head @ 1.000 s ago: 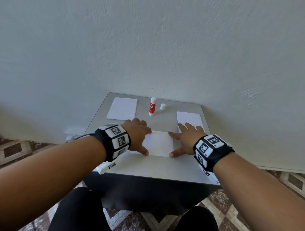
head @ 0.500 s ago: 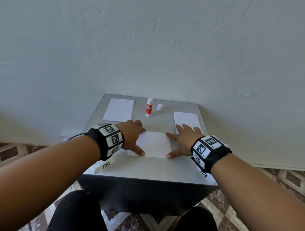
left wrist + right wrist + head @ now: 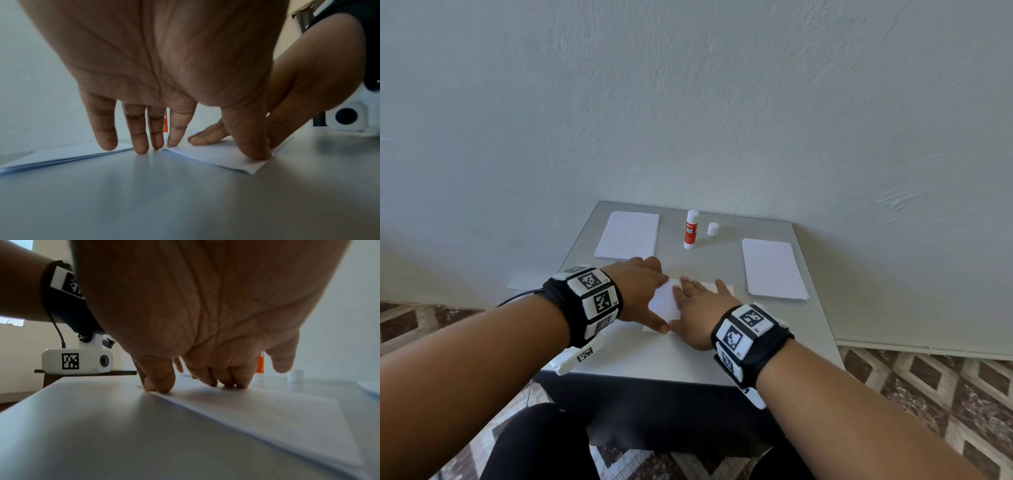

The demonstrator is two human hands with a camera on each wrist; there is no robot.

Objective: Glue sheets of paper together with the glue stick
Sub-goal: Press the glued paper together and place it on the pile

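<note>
A white sheet of paper (image 3: 662, 301) (image 3: 216, 154) (image 3: 277, 415) lies flat near the front middle of the grey table (image 3: 815, 329). My left hand (image 3: 642, 294) (image 3: 185, 142) presses its left part with straight fingers and thumb. Flat on the middle of the sheet, my right hand (image 3: 697, 305) (image 3: 197, 382) presses down right beside the left one. The red and white glue stick (image 3: 691, 229) (image 3: 260, 365) stands upright and uncapped at the back of the table. Its white cap (image 3: 713, 229) (image 3: 295, 375) stands just to its right.
One stack of white sheets (image 3: 628, 234) (image 3: 61, 155) lies at the back left of the table, another stack (image 3: 772, 269) at the right. A pale wall (image 3: 688, 102) rises right behind the table. Patterned floor tiles (image 3: 945, 394) surround it.
My right hand has slid left across the sheet, from its right edge to its middle, close to the left hand. The left hand has stayed on the sheet's left part.
</note>
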